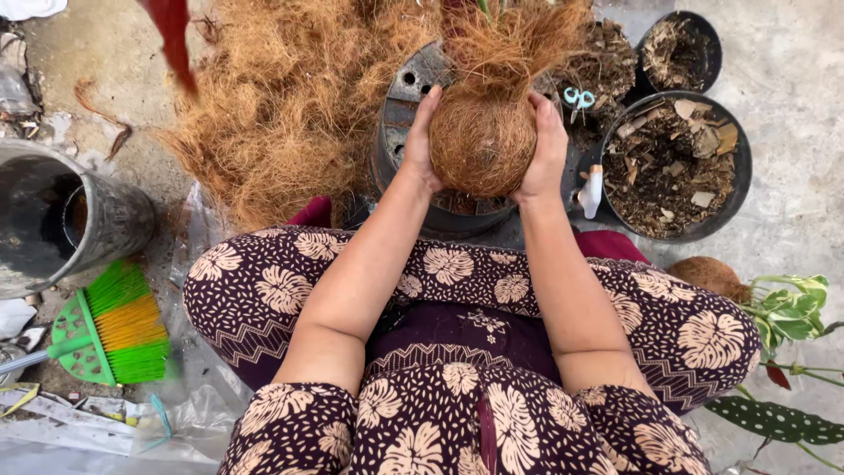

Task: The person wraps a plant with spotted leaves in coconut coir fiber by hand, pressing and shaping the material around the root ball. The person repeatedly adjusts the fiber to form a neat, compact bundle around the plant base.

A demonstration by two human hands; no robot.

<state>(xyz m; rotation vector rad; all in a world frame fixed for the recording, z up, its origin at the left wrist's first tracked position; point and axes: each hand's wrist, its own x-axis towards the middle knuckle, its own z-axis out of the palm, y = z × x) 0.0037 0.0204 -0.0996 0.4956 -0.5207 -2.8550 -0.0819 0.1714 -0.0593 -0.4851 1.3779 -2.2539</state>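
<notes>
While I'm squatting over the upturned black pot [406,97], the coconut husk ball [482,145] sits right above it, cupped between both palms — left hand [420,136] on one flank, right hand [547,141] on the other, fingers spread and pressing in. Both are equally near. Its long axis runs away from me, loose fibres trailing off the far end toward the coir heap [281,97] beyond the pot.

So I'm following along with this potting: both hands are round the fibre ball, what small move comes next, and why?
Probably lower the coconut fibre ball into the black pot beneath it. The left hand and right hand cup its sides, holding it right over the pot's opening.
</notes>
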